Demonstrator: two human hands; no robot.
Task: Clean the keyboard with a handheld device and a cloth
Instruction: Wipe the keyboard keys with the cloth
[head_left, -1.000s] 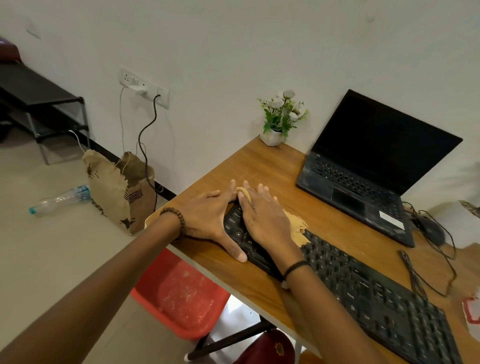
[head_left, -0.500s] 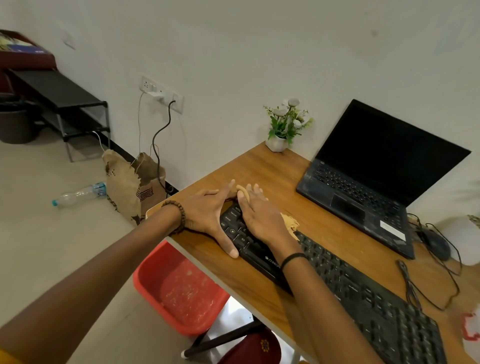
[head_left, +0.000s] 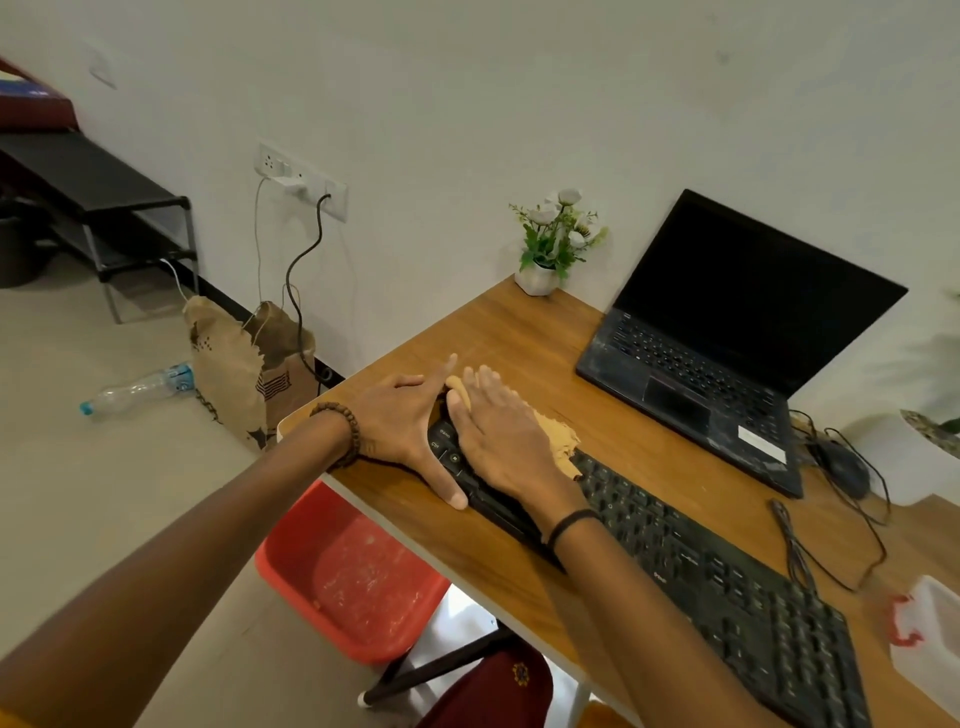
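1. Black keyboard (head_left: 675, 561) lies on the wooden bench (head_left: 519, 332).
2. Right hand (head_left: 504, 436) presses a tan cloth (head_left: 558, 441) flat onto its left end.
3. Left hand (head_left: 410, 415), fingers spread, braces the keyboard's left edge.

A plain off-white wall (head_left: 519, 93) is running behind a wooden desk (head_left: 524, 332); a socket strip (head_left: 304, 179) is sitting on it, with two cables hanging down. The beige floor (head_left: 93, 493) is carrying a torn paper bag (head_left: 234, 364), a plastic bottle (head_left: 137, 387) lying on its side, and a red bin (head_left: 353, 582) under the desk; a black metal rack (head_left: 104, 202) is standing against the wall at left; lighting is appearing even.
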